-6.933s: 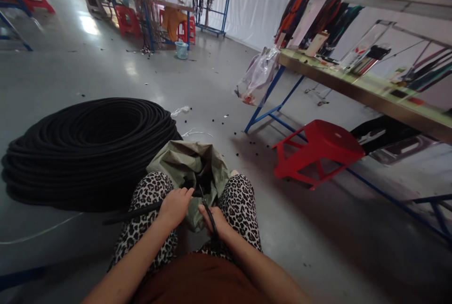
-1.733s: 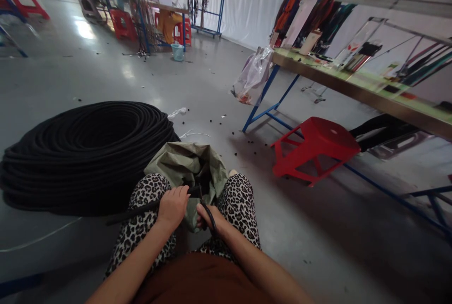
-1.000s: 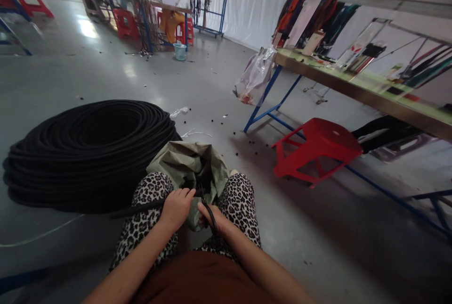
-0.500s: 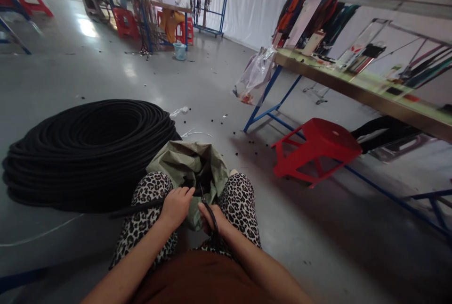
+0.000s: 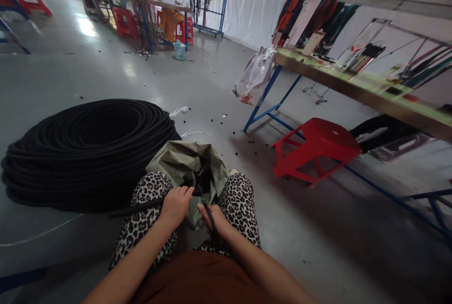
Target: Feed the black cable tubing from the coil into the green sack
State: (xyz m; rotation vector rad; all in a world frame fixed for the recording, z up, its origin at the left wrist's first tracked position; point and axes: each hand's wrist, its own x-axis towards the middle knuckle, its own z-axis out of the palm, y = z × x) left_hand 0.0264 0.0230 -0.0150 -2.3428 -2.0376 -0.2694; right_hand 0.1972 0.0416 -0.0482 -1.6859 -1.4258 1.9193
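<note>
My left hand (image 5: 176, 207) is wrapped round a black cord (image 5: 148, 205), which runs left across my knee toward a large coil of black cord (image 5: 88, 167) on the floor. In my right hand (image 5: 215, 219) is a pair of scissors (image 5: 211, 217) with dark handles; the blades point up beside the cord's end. Both hands are over the mouth of an olive-green sack (image 5: 169, 158) held between my knees. Dark contents show inside the sack, too dim to make out.
A red stool (image 5: 321, 141) lies tilted by a long worktable (image 5: 353, 80) on blue legs at the right. Small black bits and white string (image 5: 196, 133) are scattered on the floor. Farther back, a person (image 5: 174, 7) sits at a table near a blue basket (image 5: 180, 51).
The scissors' handles have closed together slightly in my right hand. My left hand has shifted a touch to the left with the cord.
</note>
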